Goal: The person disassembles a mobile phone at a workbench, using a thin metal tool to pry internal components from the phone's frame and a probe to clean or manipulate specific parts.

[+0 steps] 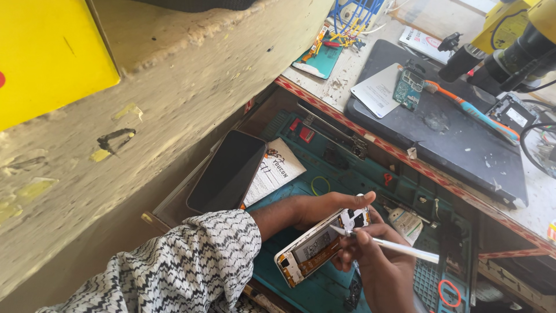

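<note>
Fig.: L hand [313,210] gripped opened smartphone [320,246], back off; R hand [379,261] pinched white pry tool [389,245] w/ tip near camera end. Best kept shallow, phone braced steady.

left hand [307,210] holds opened phone [321,243] | right hand [379,261] holds white tool [394,246]

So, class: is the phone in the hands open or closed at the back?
Open: the phone has no back cover, so its battery and inner parts show.
</note>
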